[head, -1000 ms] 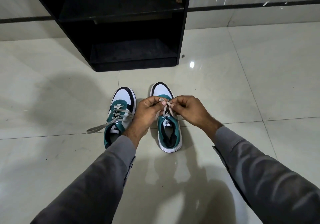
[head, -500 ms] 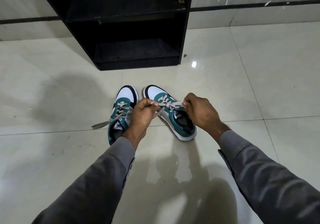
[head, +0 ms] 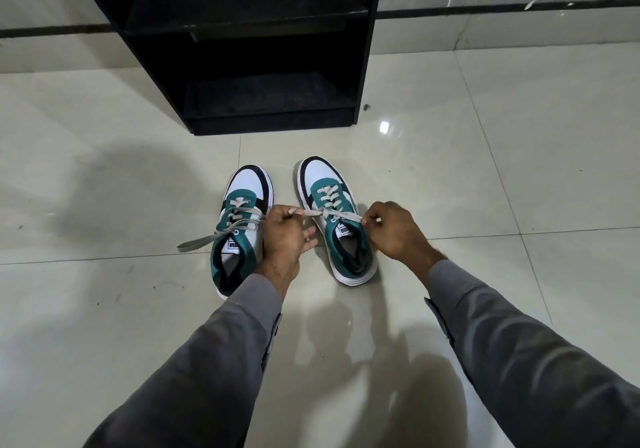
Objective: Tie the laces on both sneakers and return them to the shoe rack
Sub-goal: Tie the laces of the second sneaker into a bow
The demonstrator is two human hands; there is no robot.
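Two green, white and black sneakers stand side by side on the tiled floor, toes toward the rack. The right sneaker [head: 341,226] has its grey lace pulled taut sideways across the tongue. My left hand [head: 284,236] pinches one lace end and my right hand [head: 393,231] pinches the other. The left sneaker [head: 239,226] sits partly behind my left wrist, its grey laces [head: 207,239] loose and trailing onto the floor at the left. The black shoe rack [head: 263,49] stands just beyond the shoes, its shelves dark and bare.
Glossy light floor tiles [head: 485,177] spread on all sides. A marble wall with a dark stripe [head: 502,11] runs behind the rack. My grey sleeves fill the lower part of the view.
My hands have drawn apart from the middle of the right sneaker, pulling its lace ends out to both sides. The sneaker turned, then settled with its toe angled slightly left.
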